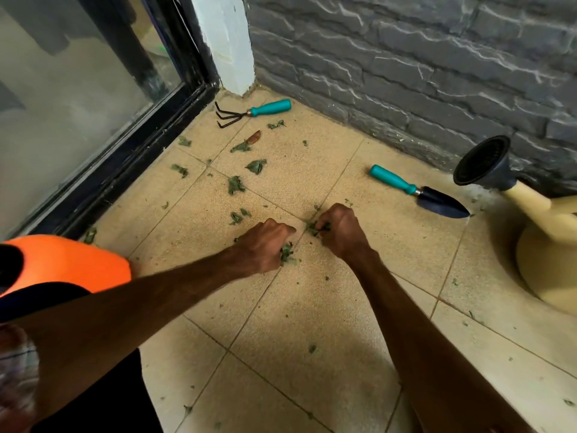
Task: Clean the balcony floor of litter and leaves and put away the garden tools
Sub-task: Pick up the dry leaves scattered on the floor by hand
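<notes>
Torn green leaf bits [235,184] lie scattered over the beige tiled floor [312,307]. My left hand [265,245] is curled round a small clump of leaves [286,253] low on the tile. Just to its right, my right hand [342,232] pinches another clump of leaves [317,228] at a tile joint. A hand rake [253,112] with a teal handle lies near the back corner. A trowel [418,192] with a teal handle and dark blade lies to the right, close to the wall.
A cream watering can [543,245] with a dark rose stands at the right by the grey stone wall [406,73]. A dark-framed glass door [78,120] runs along the left. An orange container [68,260] sits at my lower left. One brown leaf [253,137] lies near the rake.
</notes>
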